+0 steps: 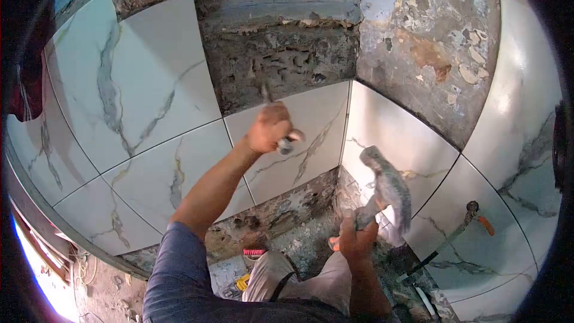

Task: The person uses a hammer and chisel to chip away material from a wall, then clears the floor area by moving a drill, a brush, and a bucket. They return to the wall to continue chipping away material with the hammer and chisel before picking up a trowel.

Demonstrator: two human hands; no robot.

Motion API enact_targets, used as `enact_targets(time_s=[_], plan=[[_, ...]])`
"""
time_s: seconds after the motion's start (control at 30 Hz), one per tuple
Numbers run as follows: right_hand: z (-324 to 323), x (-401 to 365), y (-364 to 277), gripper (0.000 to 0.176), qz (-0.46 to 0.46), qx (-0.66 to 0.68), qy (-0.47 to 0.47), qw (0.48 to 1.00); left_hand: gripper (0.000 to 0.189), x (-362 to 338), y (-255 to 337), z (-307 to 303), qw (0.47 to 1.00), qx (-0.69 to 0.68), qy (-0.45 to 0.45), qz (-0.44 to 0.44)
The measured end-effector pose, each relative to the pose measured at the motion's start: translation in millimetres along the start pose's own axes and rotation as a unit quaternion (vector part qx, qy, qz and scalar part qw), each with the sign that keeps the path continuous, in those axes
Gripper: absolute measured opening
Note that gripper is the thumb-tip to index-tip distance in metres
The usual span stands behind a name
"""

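My left hand (272, 130) is closed round a chisel (285, 146), held up before the wall. The chisel's blunt end points toward me, and its blade points up at the rough patch of bare mortar (281, 54) above the tiles. Motion smears this hand and the blade a little. Lower and to the right, my right hand (357, 240) grips a hammer (390, 188) by its handle near the head. The head is coated in grey dust and overlaps the white tiled corner (394, 131) in this view.
Marbled white tiles (161, 60) cover much of both walls. A bare, flaking wall patch (430, 54) is at upper right. A tap with an orange handle (487, 225) sticks out at right. Below lie a pink brush (254, 252), a yellow object (242, 282) and rubble (299, 242).
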State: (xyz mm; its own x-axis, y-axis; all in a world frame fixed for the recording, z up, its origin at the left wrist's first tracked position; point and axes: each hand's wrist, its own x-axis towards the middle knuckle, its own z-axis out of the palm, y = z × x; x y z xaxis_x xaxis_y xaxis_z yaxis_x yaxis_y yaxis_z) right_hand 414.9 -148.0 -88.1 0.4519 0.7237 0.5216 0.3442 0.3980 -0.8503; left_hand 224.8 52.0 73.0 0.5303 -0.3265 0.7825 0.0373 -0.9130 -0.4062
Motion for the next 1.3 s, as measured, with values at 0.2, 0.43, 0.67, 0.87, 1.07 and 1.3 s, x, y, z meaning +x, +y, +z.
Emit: enact_targets(time_s=[0.2,0.43,0.67,0.87,1.07,1.3], plan=[[-11.1,4.9,-31.8,0.06,0.138,0.164,-0.014,0.977,0.039,30.8,13.6,26.4,0.996,0.084,-0.028,0.005],[-4.2,3.4,-49.0,0.017,0.064,0.146,0.008,0.987,0.031,47.3,-10.6,23.4,0.992,0.123,0.005,-0.021],[1.9,8.5,-79.0,0.017,-0.075,0.234,0.004,0.969,0.027,43.1,-22.4,2.1,0.989,0.143,0.033,-0.036],[45.1,31.8,-46.5,0.015,-0.245,0.452,-0.072,0.855,0.026,42.8,-23.3,-7.1,0.991,0.119,0.023,-0.063],[66.8,50.9,-76.4,0.013,-0.207,-0.014,-0.038,0.977,0.034,50.7,-22.0,-9.1,0.987,0.141,0.029,-0.076],[70.6,69.0,-7.6,0.027,-0.301,0.572,-0.236,0.725,0.035,49.1,-25.4,-6.6,0.979,0.151,0.05,-0.13]])
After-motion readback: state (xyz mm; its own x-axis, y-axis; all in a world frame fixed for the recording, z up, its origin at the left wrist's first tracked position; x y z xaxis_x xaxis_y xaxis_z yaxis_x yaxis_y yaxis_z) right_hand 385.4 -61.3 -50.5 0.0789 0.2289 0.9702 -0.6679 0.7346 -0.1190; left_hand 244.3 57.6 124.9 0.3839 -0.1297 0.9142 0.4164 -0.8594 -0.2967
